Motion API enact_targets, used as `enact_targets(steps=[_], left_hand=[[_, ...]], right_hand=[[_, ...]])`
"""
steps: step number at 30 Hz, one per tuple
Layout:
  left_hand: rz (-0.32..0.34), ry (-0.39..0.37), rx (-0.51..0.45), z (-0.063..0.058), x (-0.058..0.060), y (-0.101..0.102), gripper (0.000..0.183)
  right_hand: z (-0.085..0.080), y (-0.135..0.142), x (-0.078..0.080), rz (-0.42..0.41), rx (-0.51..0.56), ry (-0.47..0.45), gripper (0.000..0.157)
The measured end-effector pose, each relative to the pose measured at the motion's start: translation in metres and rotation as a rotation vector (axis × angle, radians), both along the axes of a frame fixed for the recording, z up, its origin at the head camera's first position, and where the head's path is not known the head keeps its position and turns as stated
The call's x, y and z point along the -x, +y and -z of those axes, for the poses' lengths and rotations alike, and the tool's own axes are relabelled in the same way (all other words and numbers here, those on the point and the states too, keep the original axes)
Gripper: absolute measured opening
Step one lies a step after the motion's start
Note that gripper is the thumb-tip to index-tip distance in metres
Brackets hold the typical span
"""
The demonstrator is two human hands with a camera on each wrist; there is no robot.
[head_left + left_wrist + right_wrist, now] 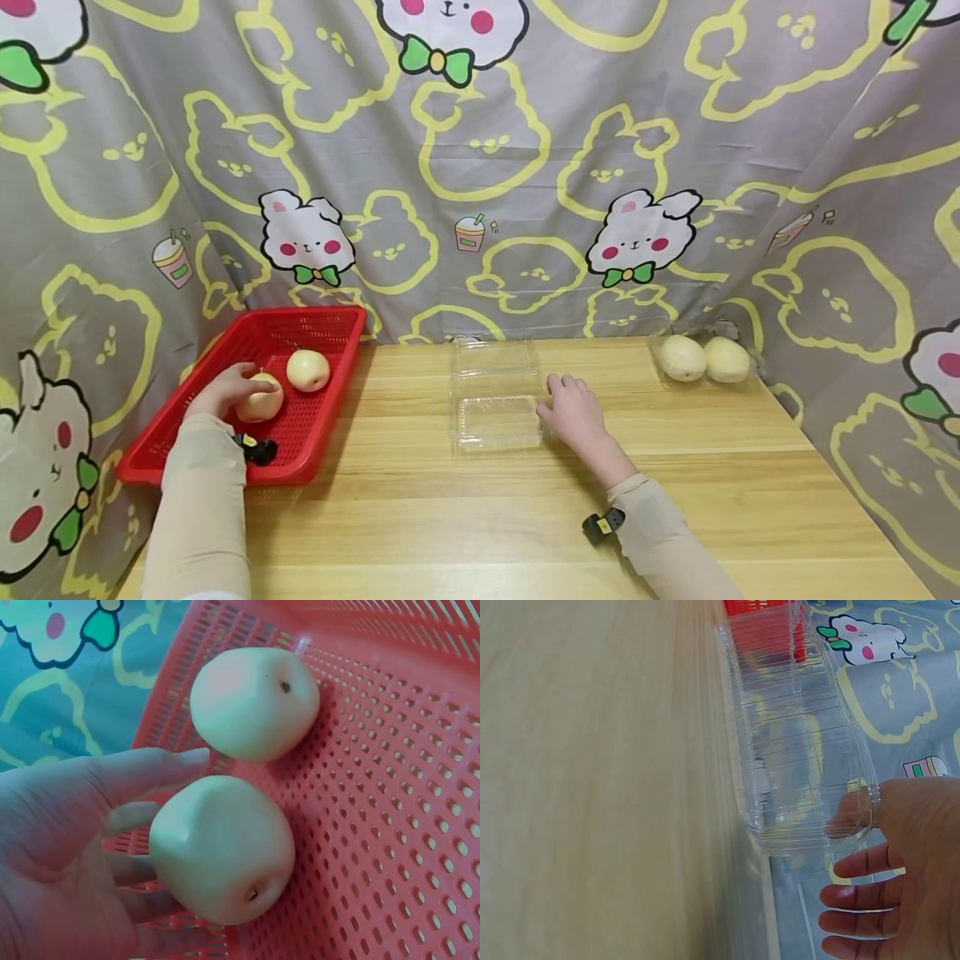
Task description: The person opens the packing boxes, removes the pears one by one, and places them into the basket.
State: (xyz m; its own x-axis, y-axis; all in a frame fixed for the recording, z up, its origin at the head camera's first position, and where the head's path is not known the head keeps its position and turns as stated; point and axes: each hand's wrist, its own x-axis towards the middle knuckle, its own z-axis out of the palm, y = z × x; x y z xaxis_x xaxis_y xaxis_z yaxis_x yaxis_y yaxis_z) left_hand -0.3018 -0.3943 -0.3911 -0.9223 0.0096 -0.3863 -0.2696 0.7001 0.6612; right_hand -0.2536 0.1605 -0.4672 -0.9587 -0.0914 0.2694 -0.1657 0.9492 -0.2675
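A pale yellow pear (259, 398) lies in the red plastic basket (339, 392), and my left hand (223, 390) reaches over it from the left. In the left wrist view the thumb stretches above this pear (225, 847) while the other fingers pass partly hidden behind it. A second pear (307, 370) rests close by in the basket. My right hand (576, 417) is at the right side of an opened clear plastic clamshell box (498, 423). The right wrist view shows its thumb through the clear wall of the box (795, 750), with the other fingers extended below.
At the back right of the wooden table (420, 525) sits another clear box with two pears (682, 358) inside. A patterned curtain (495, 275) hangs along the table's back and both sides.
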Motion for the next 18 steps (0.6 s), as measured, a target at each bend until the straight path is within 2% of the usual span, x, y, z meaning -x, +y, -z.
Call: enact_targets(steps=[5,10,18], left_hand=[[0.017,0.056,0.002,0.001,0.004,-0.003,0.092],[0.000,0.078,-0.015,0.001,0.007,-0.004,0.096],[-0.011,0.113,0.023,-0.015,0.007,0.003,0.099]], right_hand=[[0.000,0.000,0.000,0.001,-0.007,-0.018,0.025],[0.000,0.000,0.000,0.001,-0.010,-0.020,0.025],[-0.002,0.000,-0.001,-0.001,-0.003,-0.014,0.026]])
